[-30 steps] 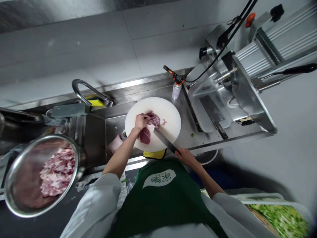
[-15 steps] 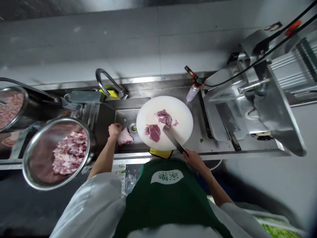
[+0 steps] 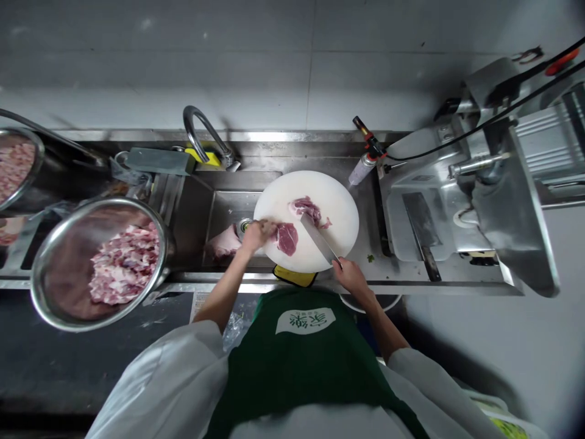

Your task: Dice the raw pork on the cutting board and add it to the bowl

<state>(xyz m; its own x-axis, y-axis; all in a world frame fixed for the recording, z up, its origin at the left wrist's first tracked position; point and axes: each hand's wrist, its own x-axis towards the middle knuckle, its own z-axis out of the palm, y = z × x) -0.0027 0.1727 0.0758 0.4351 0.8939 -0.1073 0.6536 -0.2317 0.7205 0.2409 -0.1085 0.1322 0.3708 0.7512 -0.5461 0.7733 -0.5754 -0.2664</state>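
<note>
My right hand (image 3: pixel 351 277) is closed around the handle of a kitchen knife (image 3: pixel 320 239). The blade lies slantwise over the round white cutting board (image 3: pixel 333 195), its tip at the near edge of a ragged piece of meat (image 3: pixel 307 209). My left hand (image 3: pixel 258 235) is over the board's left rim, fingers stretched toward a second, darker red piece of meat (image 3: pixel 287 238) and at its left edge. Whether they grip it is hard to make out. A larger pale-skinned chunk of meat (image 3: pixel 225 242) rests in the sink (image 3: pixel 223 210), left of my left hand.
On the left stands a big steel bowl (image 3: pixel 59 274) of cut meat, with another meat-filled pot (image 3: pixel 39 177) behind. A faucet (image 3: pixel 205 131) arches over the sink. To the right are a blowtorch (image 3: pixel 363 167), a cleaver (image 3: pixel 418 222) and a slicing machine (image 3: pixel 512 201).
My left hand has moved right, from beside the chunk in the sink to the meat on the board. The knife stays almost in place, and the whole view has shifted slightly.
</note>
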